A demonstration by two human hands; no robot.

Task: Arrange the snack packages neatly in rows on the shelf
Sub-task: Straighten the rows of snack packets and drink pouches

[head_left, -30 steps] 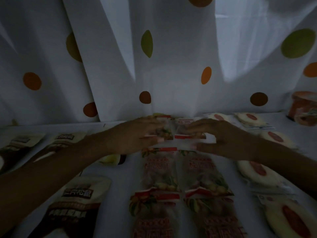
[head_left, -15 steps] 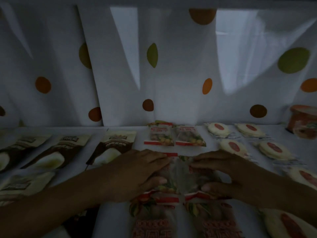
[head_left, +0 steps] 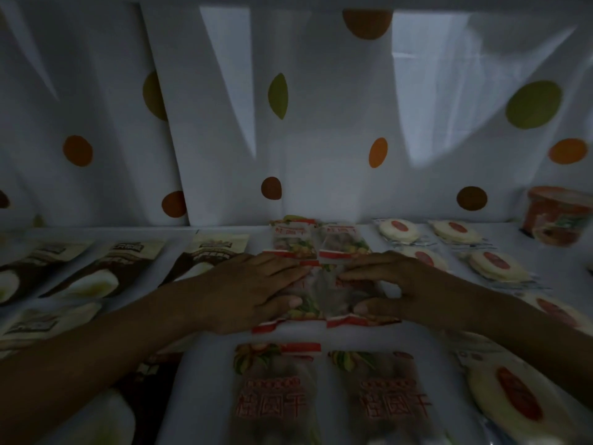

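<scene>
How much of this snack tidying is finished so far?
Mostly done, it seems. The brown bags and round cakes lie in rows, and the back pair of red-trimmed packets sits straight. The left hand and right hand press on the middle pair. The front pair probably comes next.

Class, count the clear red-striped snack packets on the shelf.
6: two at the back, two under the hands, two nearest; none seems hidden.

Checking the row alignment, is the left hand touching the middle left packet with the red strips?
Touching. The head view shows the left hand flat on the middle packet, thumb pressed on it.
</scene>
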